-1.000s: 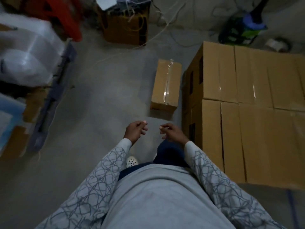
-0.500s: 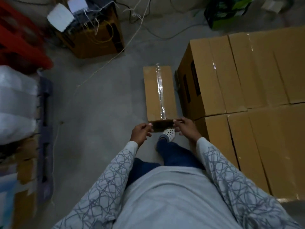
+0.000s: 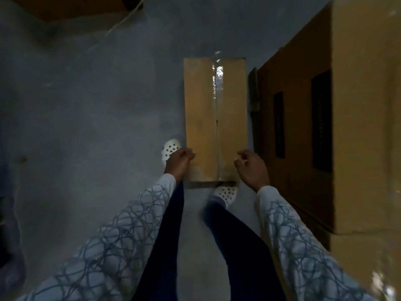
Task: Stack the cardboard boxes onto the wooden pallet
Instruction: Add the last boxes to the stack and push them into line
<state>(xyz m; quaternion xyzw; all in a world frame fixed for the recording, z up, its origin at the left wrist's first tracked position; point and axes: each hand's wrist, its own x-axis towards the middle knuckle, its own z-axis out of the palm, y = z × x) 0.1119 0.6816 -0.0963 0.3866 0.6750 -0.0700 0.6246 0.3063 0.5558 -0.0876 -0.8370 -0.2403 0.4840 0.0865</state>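
Note:
A long, narrow cardboard box (image 3: 201, 118) with a clear tape seam lies flat on the concrete floor in front of me. My left hand (image 3: 179, 164) is at its near left edge, fingers curled down the side and thumb on the top. Over the near right corner, my right hand (image 3: 252, 169) has loosely curled fingers, and no firm hold shows. A tall stack of large cardboard boxes (image 3: 360, 109) stands right of the narrow box. No wooden pallet is plainly visible.
My two white perforated shoes (image 3: 226, 192) stand at the box's near end, one left of it and one below it. A brown carton (image 3: 71, 5) and a loose cable (image 3: 121, 22) lie at the far left. Grey floor (image 3: 97, 118) spreads to the left.
I have bent down and stepped closer, so the narrow box looks much larger. Both hands moved apart from in front of me to the box's near left and right edges.

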